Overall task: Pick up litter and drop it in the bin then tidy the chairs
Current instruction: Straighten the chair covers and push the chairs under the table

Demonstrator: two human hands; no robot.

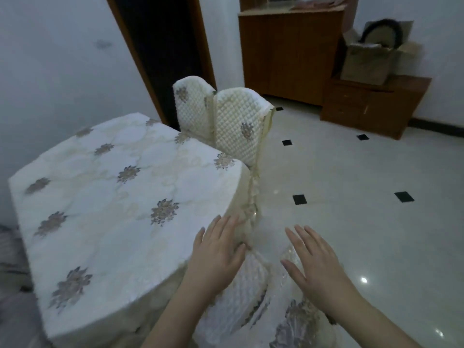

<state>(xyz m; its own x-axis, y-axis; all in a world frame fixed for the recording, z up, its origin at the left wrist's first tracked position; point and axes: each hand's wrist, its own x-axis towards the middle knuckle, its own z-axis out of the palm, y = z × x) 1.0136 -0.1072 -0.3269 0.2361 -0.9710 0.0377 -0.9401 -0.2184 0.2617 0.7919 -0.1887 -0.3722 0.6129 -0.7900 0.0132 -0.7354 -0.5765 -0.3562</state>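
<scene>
Head view: cloth-covered table (105,187) on glossy tiled floor (351,197).

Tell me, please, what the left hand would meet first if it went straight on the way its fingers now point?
Probably the draped edge of the tablecloth, just beyond the left hand; past it stands the nearer quilted chair back. Depth is unclear.

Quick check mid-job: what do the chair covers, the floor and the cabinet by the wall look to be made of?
Chair covers: quilted cream fabric, going by the bumpy padded texture and fringe trim. Floor: glossy pale tile, likely ceramic or stone; it mirrors the lights and has small black inset squares. Cabinet: brown wood or wood veneer, semi-gloss.
</scene>
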